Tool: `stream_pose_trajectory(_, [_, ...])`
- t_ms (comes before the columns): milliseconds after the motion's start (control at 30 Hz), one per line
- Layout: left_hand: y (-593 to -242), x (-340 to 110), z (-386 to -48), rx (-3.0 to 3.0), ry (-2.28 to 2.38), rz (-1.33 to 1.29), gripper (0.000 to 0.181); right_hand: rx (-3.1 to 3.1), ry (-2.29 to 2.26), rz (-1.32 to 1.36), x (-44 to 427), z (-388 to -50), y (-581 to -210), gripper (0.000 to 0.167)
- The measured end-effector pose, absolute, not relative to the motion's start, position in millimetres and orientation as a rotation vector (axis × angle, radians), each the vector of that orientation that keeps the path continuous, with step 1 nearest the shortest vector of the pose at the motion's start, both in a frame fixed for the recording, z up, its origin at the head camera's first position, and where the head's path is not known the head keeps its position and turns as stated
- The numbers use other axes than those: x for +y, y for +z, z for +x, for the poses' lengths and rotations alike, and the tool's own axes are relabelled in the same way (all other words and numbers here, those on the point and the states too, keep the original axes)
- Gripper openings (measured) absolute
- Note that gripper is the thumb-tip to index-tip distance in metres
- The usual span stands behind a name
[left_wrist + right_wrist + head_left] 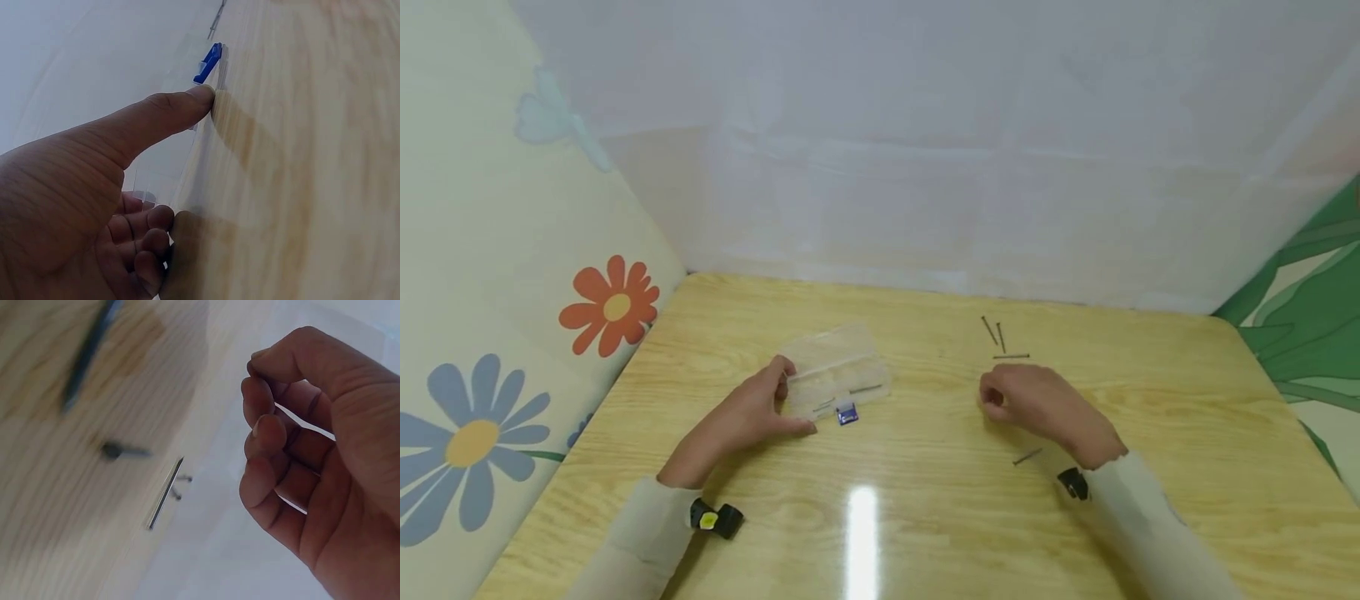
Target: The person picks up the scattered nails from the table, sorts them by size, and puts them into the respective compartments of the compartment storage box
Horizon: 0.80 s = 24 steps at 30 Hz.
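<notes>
A clear plastic case (831, 360) lies on the left part of the table with a few thin metal nails (865, 389) in it and a blue tab (847, 413) at its front edge. My left hand (748, 412) holds the case's left side, thumb near the front corner; in the left wrist view that thumb is straight below the blue tab (208, 62), other fingers curled. My right hand (1045, 408) hovers between nails, fingers curled and thumb against the index finger; nothing shows between them in the right wrist view. Three nails (1011, 357) lie behind it, one nail (1027, 457) in front.
The wooden table (925, 508) meets a pale wall covering (925, 208) at the back. Flower-patterned sheeting (475, 442) stands at the left, green leaf-patterned sheeting (1318, 308) at the right.
</notes>
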<state>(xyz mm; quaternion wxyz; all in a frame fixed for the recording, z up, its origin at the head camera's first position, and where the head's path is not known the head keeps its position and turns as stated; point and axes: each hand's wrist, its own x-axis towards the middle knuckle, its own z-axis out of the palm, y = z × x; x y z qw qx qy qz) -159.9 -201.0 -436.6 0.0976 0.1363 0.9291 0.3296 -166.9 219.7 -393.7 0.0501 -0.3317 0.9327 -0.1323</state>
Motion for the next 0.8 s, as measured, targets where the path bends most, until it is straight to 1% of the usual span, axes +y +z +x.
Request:
stream_pose_trajectory(133, [-437,-202,-160,2.762,0.981,0.419,0.083,2.831,-0.393,-0.950,233,-160,-393,0.015])
stream_pose_trajectory(333, [-437,-203,-159,2.761,0.980,0.418,0.083,2.831,-0.361,-0.863,251,-150,-397,0.012])
stream_pose_trajectory(500, [-436,-203,-158,2.758,0.986,0.420,0.083,2.834,-0.367,-0.845,261,-142,-398,0.013])
stream_pose_trajectory(800, [-436,-201,-159,2.756,0.980,0.418,0.082,2.815,-0.411,-0.904,275,-131,-407,0.017])
